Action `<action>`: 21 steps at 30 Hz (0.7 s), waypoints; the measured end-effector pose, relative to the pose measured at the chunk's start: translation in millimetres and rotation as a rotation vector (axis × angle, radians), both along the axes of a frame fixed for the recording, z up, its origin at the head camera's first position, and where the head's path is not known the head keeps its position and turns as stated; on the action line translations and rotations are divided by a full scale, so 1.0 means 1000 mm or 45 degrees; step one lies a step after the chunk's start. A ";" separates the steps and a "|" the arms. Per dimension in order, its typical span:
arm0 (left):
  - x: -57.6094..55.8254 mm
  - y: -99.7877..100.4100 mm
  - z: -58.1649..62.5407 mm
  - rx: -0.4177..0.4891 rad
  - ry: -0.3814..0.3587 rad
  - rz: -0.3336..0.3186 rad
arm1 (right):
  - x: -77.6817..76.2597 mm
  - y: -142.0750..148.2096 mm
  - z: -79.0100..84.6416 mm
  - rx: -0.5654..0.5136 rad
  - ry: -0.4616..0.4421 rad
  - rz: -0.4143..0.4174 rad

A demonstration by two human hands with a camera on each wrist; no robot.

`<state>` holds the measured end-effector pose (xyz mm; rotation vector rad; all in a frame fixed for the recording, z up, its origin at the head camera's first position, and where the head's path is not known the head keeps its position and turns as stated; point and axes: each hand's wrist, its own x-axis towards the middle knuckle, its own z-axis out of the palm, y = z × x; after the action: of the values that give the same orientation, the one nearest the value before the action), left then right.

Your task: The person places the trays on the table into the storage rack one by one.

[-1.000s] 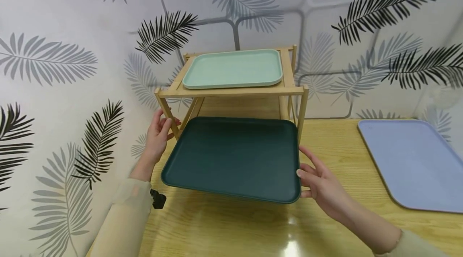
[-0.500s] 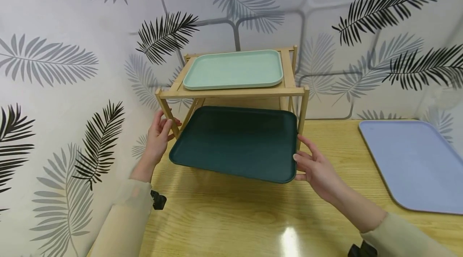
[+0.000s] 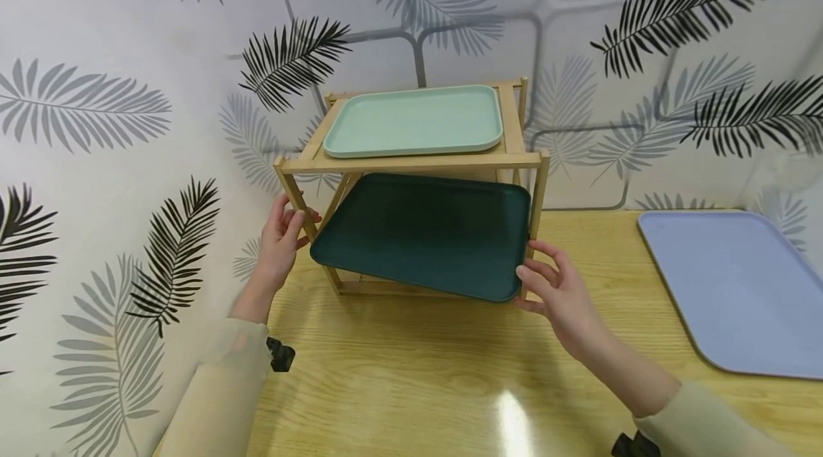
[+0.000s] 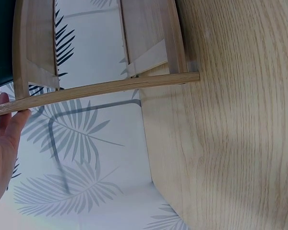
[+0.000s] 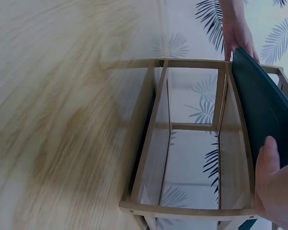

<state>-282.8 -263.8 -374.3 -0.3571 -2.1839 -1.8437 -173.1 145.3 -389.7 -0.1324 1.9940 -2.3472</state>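
A light wooden shelf rack (image 3: 411, 164) stands on the table against the wall. My left hand (image 3: 281, 243) holds the rack's front left post between thumb and fingers, as the left wrist view also shows. A dark green rectangular tray (image 3: 424, 235) is partly inside the rack, below the top shelf, its front sticking out and its right front corner lower in the head view. My right hand (image 3: 566, 293) grips that tray's right edge, close to the front right post. In the right wrist view the tray (image 5: 264, 105) lies over the middle shelf.
A mint green tray (image 3: 414, 121) rests on the rack's top shelf. To the right, a lavender tray (image 3: 739, 285) lies on the wooden table (image 3: 398, 378). A leaf-patterned wall (image 3: 116, 178) closes off the left and back.
The dark green tray has slid back and further into the rack, pushed by my right hand, which moved forward with it. My left hand stays on the post.
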 end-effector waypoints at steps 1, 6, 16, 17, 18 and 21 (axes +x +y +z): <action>0.000 0.000 0.000 0.000 0.001 0.000 | 0.003 0.000 -0.002 0.046 0.041 0.005; 0.001 0.001 0.001 0.001 -0.004 0.002 | 0.020 -0.007 -0.009 0.219 0.170 0.032; 0.001 0.001 0.002 -0.007 -0.023 0.007 | 0.009 -0.007 -0.021 0.300 0.447 0.118; 0.001 0.001 0.002 -0.009 -0.025 0.009 | 0.005 -0.004 -0.023 0.301 0.474 0.152; 0.001 0.001 0.002 -0.009 -0.026 0.011 | 0.001 -0.001 -0.024 0.301 0.491 0.190; 0.001 0.001 0.002 -0.018 -0.027 0.018 | -0.012 0.010 -0.025 0.296 0.543 0.291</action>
<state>-282.0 -263.2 -372.0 -0.3256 -2.2085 -1.8341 -184.6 154.8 -414.9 -0.8613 2.2622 -2.0552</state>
